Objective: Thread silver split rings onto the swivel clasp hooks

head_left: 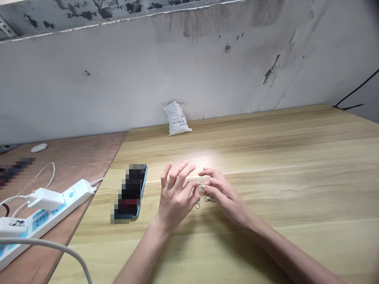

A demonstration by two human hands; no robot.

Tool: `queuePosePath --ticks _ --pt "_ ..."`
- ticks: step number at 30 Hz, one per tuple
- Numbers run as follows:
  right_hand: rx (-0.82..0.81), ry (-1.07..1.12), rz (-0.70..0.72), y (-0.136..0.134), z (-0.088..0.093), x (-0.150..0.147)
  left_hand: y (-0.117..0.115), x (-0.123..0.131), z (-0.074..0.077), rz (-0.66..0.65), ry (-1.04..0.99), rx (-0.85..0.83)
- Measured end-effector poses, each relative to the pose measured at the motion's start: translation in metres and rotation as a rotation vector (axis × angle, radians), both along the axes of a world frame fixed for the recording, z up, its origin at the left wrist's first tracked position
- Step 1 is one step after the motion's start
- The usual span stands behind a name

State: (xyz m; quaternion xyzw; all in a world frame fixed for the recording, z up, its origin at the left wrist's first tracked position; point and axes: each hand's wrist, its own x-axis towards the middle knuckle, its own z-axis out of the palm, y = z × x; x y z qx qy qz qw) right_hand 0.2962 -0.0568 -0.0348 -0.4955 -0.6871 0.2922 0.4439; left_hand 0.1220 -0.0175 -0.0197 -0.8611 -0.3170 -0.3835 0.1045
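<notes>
Over the table, my left hand [178,193] pinches a small silver ring between thumb and forefinger, its other fingers spread upward. That ring joins a small metal clasp [202,186], which my right hand [222,192] grips between thumb and fingertips. The fingers partly cover both pieces. Just below them, a second metal clasp [209,199] lies on the wood by my right thumb. A loose-looking metal ring [197,205] shows under my left fingertips; whether it touches them I cannot tell.
A phone [130,193], partly blurred out, lies left of my left hand on the wooden table [296,169]. A white packet [177,118] leans against the wall. Farther left, a power strip [71,197] with chargers and cables [53,244] rests on a brownish surface.
</notes>
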Motion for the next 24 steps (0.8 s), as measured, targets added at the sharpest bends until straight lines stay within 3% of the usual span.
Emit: queuePosePath --ticks 4,7,10,13,16,24 --pt "-0.004 0.007 -0.047 0.003 -0.005 0.004 0.002 -0.001 -0.002 0.015 0.062 0.043" --pt "0.077 -0.051 -0.219 0.004 -0.007 0.008 0.003 -0.003 -0.003 0.034 0.045 -0.099" --pt "0.239 -0.270 -0.373 0.002 -0.003 0.009 0.003 -0.003 -0.005 0.069 -0.001 -0.295" --pt "0.402 -0.506 -0.323 -0.001 -0.001 0.004 0.002 -0.003 -0.006 0.078 -0.031 -0.439" --pt "0.459 -0.621 -0.245 0.000 -0.004 -0.002 0.001 -0.002 -0.008 0.067 -0.064 -0.513" --pt "0.553 -0.796 -0.298 0.000 -0.009 -0.007 0.000 0.001 -0.005 0.078 -0.135 -0.655"
